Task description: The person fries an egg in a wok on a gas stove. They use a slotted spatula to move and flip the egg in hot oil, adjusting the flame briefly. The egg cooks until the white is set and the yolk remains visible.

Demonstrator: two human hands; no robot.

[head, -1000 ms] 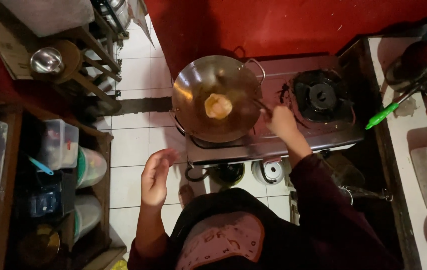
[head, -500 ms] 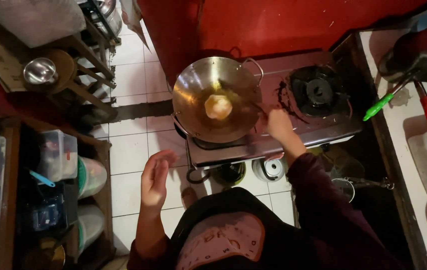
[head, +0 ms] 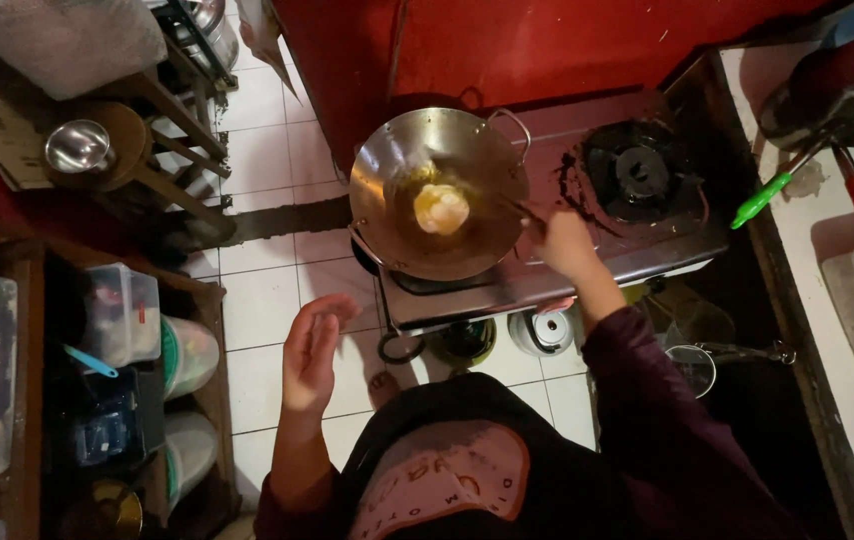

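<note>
White floor tiles and a red wall framed the two-burner gas stove (head: pixel 587 260), where a round steel wok (head: pixel 439 192) with loop handles sat on the left burner. From my remote seat I judged the step in hand to be frying: a pale yellow lump of food (head: pixel 442 208) lay in oil at the wok's middle, and the right hand (head: pixel 559 240) was closed around a thin dark utensil handle (head: pixel 513 208) just beside the wok's rim. The left hand (head: pixel 312 345) hung free over the tiles, its fingers (head: pixel 332 312) loosely spread and holding nothing. The next move, as I read it, called for a careful slide of the utensil under the food without splashing oil. I could not make out the utensil's working end, which blurred into the wok's glare, nor whether the burner was lit. The right-hand counter (head: pixel 847 270) was cut off at the edge, and the dark shelves (head: pixel 97 350) on the left hid most of their contents.
</note>
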